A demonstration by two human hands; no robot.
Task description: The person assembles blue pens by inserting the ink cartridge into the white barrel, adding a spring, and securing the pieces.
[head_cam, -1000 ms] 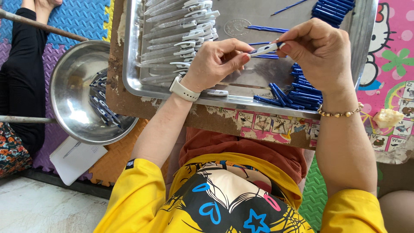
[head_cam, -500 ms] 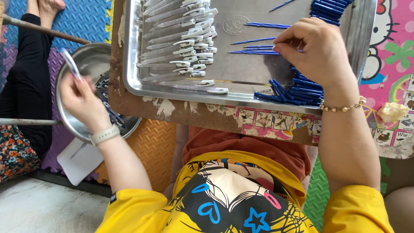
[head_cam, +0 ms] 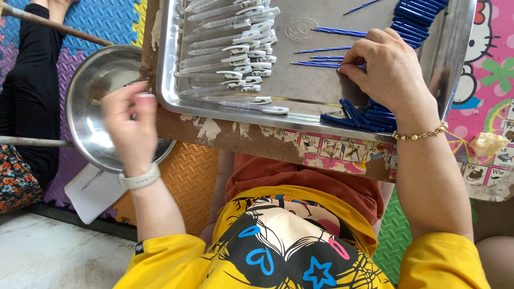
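Two bare hands at work over a metal tray [head_cam: 460, 69] on a worn wooden table [head_cam: 241, 136]. Right hand [head_cam: 388, 72] is down inside the tray, fingers curled and pinching at the thin blue ink refills [head_cam: 326, 53] lying loose on the bare steel; whether one is actually gripped, I cannot tell. Blue pen parts [head_cam: 364, 115] are heaped just below that hand and more sit at the tray's far corner. Rows of white pen barrels [head_cam: 230, 53] fill the tray's left half. Left hand [head_cam: 128, 128], wristband on, hangs over the steel bowl [head_cam: 88, 107] beside the table, fingers loosely bent, nothing visible in them.
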